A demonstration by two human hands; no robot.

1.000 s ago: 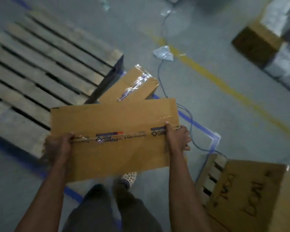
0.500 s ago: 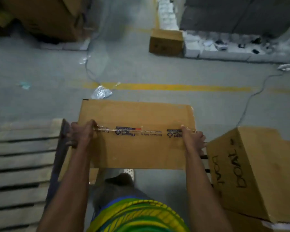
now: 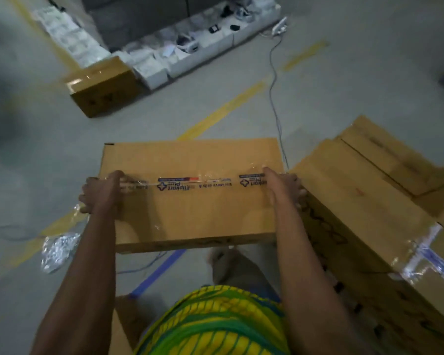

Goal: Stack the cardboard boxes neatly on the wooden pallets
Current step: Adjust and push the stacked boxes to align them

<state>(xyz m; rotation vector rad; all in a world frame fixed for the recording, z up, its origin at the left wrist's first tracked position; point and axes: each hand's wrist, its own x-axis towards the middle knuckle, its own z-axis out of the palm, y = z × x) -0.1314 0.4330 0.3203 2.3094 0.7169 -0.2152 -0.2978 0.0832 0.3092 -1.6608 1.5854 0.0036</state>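
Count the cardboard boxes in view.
5: carried box at centre; floor box far left by white packs; near right box and far right box side by side; bottom box, partly hidden. More may hide at right.

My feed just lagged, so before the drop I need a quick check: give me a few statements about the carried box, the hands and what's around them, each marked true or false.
1. The left hand and right hand grip the carried box at its two ends. True.
2. The carried box sits on the floor. False: it is held up above the floor.
3. The stacked boxes stand close beside the right hand. True.
4. A wooden pallet lies just ahead of the carried box. False: none is in view, only a yellow line and a cable.
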